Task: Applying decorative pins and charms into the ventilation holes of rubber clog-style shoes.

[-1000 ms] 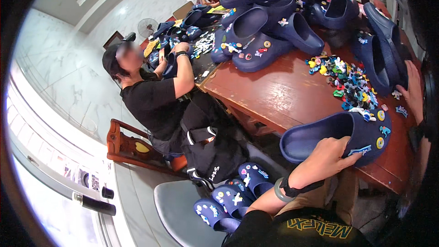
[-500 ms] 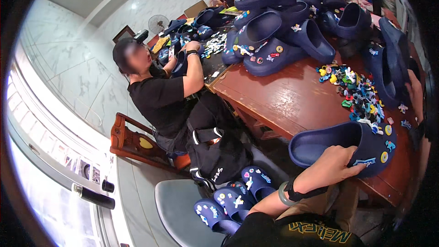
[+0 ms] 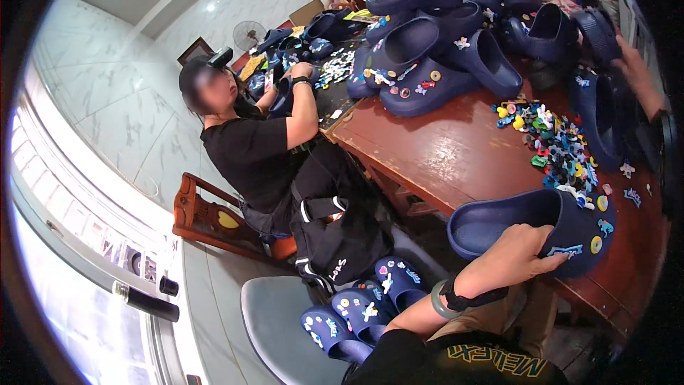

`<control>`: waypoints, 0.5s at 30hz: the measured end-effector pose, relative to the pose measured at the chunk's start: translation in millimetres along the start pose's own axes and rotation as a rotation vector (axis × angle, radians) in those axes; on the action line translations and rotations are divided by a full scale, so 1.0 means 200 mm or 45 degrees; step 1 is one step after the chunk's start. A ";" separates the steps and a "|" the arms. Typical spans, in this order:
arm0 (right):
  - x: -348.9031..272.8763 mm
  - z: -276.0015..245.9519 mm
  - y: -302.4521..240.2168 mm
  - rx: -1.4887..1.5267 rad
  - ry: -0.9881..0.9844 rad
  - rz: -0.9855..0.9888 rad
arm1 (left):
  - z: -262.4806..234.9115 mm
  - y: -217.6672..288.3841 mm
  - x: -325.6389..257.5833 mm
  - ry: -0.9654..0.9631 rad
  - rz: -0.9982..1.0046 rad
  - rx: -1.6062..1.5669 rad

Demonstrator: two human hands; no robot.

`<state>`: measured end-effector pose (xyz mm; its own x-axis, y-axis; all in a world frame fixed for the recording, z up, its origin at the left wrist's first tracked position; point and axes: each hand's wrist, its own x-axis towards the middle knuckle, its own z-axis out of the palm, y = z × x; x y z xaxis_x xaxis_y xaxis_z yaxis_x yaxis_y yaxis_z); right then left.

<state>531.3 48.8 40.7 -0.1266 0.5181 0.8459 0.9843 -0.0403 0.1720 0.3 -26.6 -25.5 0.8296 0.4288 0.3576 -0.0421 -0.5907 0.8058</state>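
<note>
My left hand (image 3: 519, 251) wraps round the side of a navy clog (image 3: 491, 221) at the table's near edge, with its thumb inside the opening. Round and lettered charms dot the clog's front. At the right rim my right hand (image 3: 636, 75) is closed on another navy clog (image 3: 596, 34), seen mostly by its sole; some of its fingers are hidden. Below that one, a further clog (image 3: 598, 117) lies on the table. A heap of small colourful shoe charms (image 3: 548, 139) sits beyond the left-hand clog, and a lettered blue charm (image 3: 632, 197) lies to its right.
Navy clogs (image 3: 427, 89) are piled high on the brown table (image 3: 410, 146). At left a person in black (image 3: 249, 150) sits handling a clog. Several decorated clogs (image 3: 335, 324) stand on a grey chair (image 3: 267, 314), beside a black bag (image 3: 338, 242). More people are in the background.
My right hand has moved farther away along the table's right side, carrying its clog toward the pile. My left hand and its clog have barely moved.
</note>
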 end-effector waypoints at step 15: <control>0.04 -0.37 -0.67 0.376 -0.529 0.170 | 0.00 0.01 0.00 -0.038 -0.034 0.011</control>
<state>388.2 -5.5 62.2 0.0027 0.8226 0.5686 0.9889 0.0824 -0.1239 1.0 -28.6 -23.5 0.8465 0.4241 0.3220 -0.0151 -0.5853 0.8107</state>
